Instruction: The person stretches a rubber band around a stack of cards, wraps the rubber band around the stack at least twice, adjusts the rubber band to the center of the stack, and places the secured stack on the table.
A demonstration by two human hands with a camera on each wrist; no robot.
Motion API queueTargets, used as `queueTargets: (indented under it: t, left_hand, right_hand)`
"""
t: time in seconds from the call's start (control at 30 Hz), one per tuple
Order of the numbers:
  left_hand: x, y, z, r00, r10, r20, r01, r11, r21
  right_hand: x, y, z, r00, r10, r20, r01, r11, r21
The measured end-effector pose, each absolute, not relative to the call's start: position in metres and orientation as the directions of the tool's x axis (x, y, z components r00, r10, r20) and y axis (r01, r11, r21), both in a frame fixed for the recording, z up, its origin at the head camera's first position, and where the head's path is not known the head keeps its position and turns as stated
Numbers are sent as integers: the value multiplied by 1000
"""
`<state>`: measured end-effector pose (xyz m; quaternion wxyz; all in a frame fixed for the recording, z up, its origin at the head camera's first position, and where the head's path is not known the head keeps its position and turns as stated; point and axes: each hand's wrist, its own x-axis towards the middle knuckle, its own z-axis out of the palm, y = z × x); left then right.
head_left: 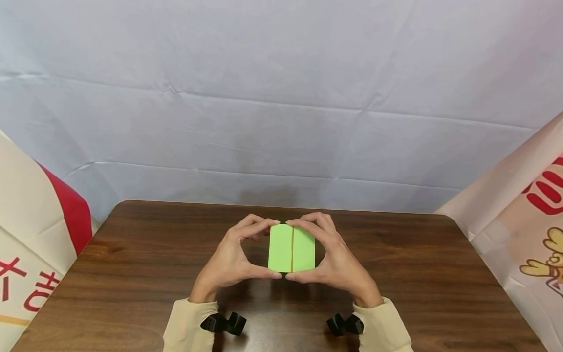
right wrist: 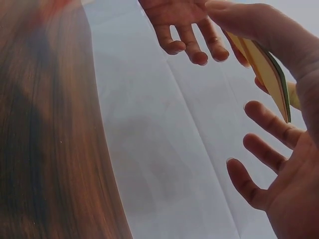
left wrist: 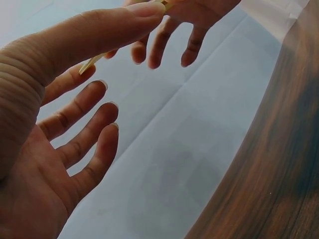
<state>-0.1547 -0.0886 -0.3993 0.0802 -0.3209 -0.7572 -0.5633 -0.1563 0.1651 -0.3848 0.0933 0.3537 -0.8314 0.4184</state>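
Observation:
Above the table, a small bright green rectangular pad [head_left: 280, 249] is held between both hands. A thin brown strip, perhaps a rubber band, runs down its face, a little right of its middle. My left hand [head_left: 224, 259] pinches the pad's left part, thumb on the near edge and forefinger on the far edge. The right hand [head_left: 343, 264] grips the other side the same way. In the right wrist view the pad [right wrist: 261, 64] shows pale yellowish layers and a dark green edge. Only a sliver of it shows in the left wrist view. The other fingers stay off it.
The dark brown wooden table [head_left: 140, 274] has rounded far corners. Behind it hangs a creased pale cloth [head_left: 281, 132]. Printed cloths with red marks stand at the left [head_left: 35, 234] and right [head_left: 528, 234]. Black devices sit at both cuffs.

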Motion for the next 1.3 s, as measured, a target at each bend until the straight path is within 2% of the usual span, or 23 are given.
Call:
queueTargets:
  t: [0.43, 0.77, 1.03, 1.3]
  left_hand:
    - [-156, -89, -400, -782, 391, 486, 586, 194, 787]
    - [-159, -91, -407, -831, 349, 433, 519, 205, 830]
    - [-163, -91, -416, -854, 367, 368, 492, 340, 802]
    - [-159, -92, -414, -853, 351, 387, 519, 481, 707]
  right_hand:
    - [-157, 167, -384, -747, -498, 440, -653, 422, -629]
    - [-162, 182, -385, -778, -482, 404, -623, 502, -601]
    - [-169, 181, -399, -808, -472, 352, -579, 522, -627]
    - [-174, 182, -405, -799, -482, 359, -587, 495, -641]
